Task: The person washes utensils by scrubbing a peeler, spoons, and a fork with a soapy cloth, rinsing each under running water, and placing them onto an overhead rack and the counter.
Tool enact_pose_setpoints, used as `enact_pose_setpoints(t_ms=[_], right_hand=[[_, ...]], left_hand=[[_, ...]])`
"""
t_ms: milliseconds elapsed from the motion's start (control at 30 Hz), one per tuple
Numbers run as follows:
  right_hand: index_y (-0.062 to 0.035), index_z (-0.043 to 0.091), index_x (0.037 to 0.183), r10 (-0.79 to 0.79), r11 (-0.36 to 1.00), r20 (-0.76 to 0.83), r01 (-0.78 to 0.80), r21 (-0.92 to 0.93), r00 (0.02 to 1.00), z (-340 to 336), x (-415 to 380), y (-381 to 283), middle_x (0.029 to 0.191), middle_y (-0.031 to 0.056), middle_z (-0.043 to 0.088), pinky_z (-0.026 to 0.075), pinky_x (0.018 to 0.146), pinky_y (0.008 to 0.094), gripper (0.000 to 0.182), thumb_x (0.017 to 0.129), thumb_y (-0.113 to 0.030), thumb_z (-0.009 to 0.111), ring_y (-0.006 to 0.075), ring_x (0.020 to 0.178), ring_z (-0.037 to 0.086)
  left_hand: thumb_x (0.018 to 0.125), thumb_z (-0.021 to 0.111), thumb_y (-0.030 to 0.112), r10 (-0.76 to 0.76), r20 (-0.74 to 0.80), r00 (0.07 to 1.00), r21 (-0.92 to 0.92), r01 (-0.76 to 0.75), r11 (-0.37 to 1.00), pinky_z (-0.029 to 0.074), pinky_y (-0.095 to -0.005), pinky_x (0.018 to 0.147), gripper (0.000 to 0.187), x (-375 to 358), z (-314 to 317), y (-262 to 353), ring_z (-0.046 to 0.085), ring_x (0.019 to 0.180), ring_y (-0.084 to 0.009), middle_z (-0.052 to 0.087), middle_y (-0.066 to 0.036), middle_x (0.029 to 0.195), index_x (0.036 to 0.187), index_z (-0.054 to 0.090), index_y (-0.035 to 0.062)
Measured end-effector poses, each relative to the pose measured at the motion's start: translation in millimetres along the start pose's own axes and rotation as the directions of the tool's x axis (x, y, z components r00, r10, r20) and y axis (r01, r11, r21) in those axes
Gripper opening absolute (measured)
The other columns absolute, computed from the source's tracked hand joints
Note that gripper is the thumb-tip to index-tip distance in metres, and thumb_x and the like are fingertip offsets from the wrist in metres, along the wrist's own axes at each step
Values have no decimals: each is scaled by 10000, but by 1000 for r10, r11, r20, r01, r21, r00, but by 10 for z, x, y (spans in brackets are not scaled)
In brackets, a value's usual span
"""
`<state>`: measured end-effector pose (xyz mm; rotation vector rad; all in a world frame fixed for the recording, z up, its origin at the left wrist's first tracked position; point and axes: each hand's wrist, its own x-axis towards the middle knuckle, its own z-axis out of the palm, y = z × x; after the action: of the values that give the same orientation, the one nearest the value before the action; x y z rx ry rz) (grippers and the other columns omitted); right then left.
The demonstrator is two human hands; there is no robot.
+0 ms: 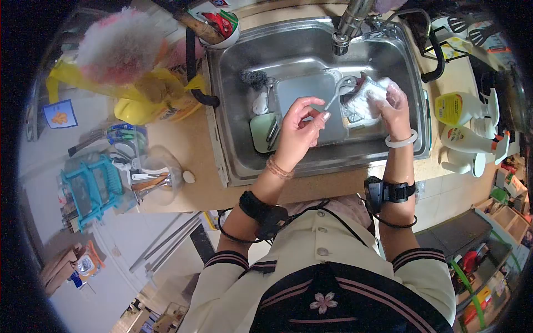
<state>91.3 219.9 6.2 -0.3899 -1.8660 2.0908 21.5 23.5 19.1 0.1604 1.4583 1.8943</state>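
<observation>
Over the sink [233, 161], my left hand [302, 122] pinches the near end of a slim grey utensil [335, 93] between thumb and index finger. The utensil curves up and right into a hooked shape, and its far end runs up to the white cloth. My right hand [395, 105] is closed on that bunched white cloth [363, 102], which looks wet or foamy. Below both hands lies a grey rectangular board [300, 89] in the basin. Left of it are a pale green board [261, 133], a dark scrubber [254, 79] and some metal utensils [272, 133].
A faucet [341, 41] hangs over the sink's back edge. Spray bottles [466, 108] lie on the right counter. A yellow bottle [155, 105], a turquoise rack [93, 186] and a clear container of cutlery [158, 177] are at the left. A pot [225, 30] stands behind.
</observation>
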Motion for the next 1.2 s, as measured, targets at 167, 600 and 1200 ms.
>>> enact_pose_setpoints(t_ms=[167, 600, 1200], right_hand=[[26, 564, 808, -122, 946, 301, 203, -253, 946, 20, 28, -204, 792, 29, 493, 383, 667, 233, 223, 591, 56, 525, 124, 759, 476], [-9, 576, 742, -97, 819, 565, 389, -422, 819, 304, -91, -591, 736, 72, 499, 389, 621, 291, 179, 568, 25, 593, 216, 710, 484], [-1, 536, 936, -28, 947, 130, 68, -314, 991, 428, 56, 65, 859, 74, 588, 433, 707, 248, 274, 669, 61, 525, 138, 803, 544]], left_hand=[[857, 446, 140, -14, 36, 999, -93, 17, 995, 245, -185, 346, 167, 32, -90, -55, 297, 406, -39, 353, 29, 552, 962, 498, 21], [880, 382, 139, -70, 212, 975, -44, 81, 996, 272, -179, 331, 209, 2, -83, -122, 312, 372, -38, 350, 31, 510, 1031, 475, 30], [887, 377, 175, -234, 402, 885, -196, 333, 922, 270, -175, 318, 208, -41, -188, -285, 338, 422, -50, 431, -16, 610, 977, 476, 16]])
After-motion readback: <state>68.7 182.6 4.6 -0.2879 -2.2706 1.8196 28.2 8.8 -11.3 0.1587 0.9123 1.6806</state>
